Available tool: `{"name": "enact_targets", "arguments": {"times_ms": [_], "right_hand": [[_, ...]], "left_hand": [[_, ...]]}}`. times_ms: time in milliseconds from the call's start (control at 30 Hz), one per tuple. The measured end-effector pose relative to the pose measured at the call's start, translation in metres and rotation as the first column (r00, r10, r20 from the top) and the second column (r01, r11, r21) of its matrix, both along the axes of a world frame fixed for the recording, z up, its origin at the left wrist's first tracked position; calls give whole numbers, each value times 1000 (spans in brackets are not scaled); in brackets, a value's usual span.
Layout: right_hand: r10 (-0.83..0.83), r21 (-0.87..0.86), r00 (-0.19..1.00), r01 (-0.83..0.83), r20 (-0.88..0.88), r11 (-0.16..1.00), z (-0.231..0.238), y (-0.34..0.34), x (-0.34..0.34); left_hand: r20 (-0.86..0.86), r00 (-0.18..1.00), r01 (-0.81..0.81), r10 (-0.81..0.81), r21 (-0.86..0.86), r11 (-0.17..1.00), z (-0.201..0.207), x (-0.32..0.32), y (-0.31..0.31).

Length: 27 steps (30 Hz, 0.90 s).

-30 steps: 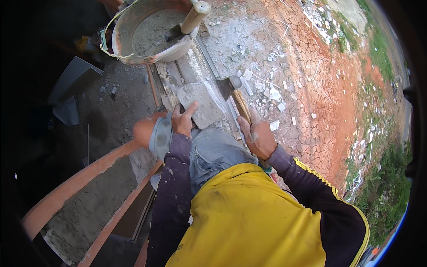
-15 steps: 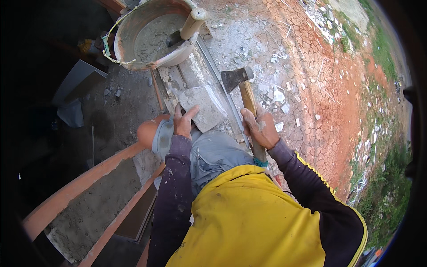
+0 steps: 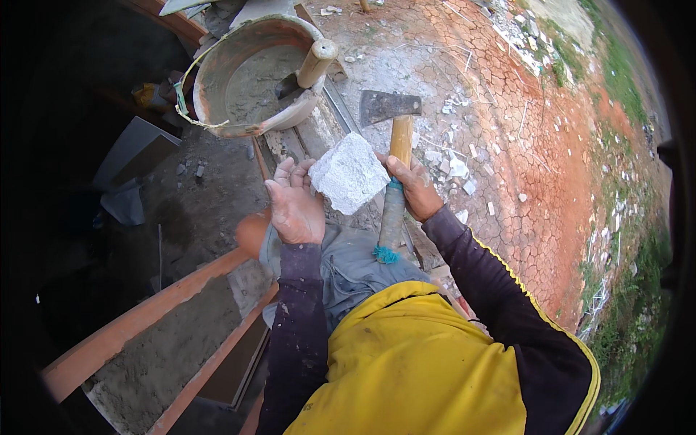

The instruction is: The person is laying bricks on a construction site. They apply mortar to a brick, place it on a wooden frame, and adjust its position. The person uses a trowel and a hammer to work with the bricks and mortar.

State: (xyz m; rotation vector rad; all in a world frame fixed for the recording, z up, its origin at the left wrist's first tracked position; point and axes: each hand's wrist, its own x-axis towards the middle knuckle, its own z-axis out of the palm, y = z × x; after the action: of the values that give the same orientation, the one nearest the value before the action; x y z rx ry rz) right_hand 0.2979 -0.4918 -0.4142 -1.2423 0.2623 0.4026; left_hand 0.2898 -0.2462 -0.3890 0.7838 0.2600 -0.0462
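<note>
My right hand (image 3: 416,190) is wrapped around the wooden handle of a hatchet (image 3: 400,141), whose dark steel head points up and left. Teal cord frays from the handle's lower end. Between my hands, over my lap, is a pale block (image 3: 349,174) with a rough, broken face turned up. My right fingertips reach its right edge. Palm up, my left hand (image 3: 299,206) has its fingers apart at the block's left edge and its thumb out to the side. Whether those fingers support the block from beneath is hidden.
Ahead, a round bucket (image 3: 206,94) of grey mortar holds a wooden-handled tool (image 3: 317,64). It stands by mortar-stained boards (image 3: 312,134). An orange-edged frame with grey mortar (image 3: 170,341) lies lower left. White rubble (image 3: 457,167) litters the cracked ground to the right.
The block has lifted and turned from its flat face to a rough white one. My left palm has rolled upward, its thumb off the block. The hatchet has moved left beside it.
</note>
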Motion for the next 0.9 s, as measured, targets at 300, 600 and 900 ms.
{"name": "enact_targets", "arguments": {"times_ms": [300, 600, 900], "right_hand": [[297, -114, 949, -285, 103, 952, 9, 2, 13], [286, -153, 919, -252, 270, 956, 1, 39, 24], [347, -268, 923, -295, 169, 917, 0, 8, -8]], "left_hand": [[86, 996, -67, 22, 566, 822, 4, -20, -29], [91, 964, -250, 250, 628, 737, -7, -21, -12], [-372, 914, -144, 162, 74, 987, -29, -44, -23]]}}
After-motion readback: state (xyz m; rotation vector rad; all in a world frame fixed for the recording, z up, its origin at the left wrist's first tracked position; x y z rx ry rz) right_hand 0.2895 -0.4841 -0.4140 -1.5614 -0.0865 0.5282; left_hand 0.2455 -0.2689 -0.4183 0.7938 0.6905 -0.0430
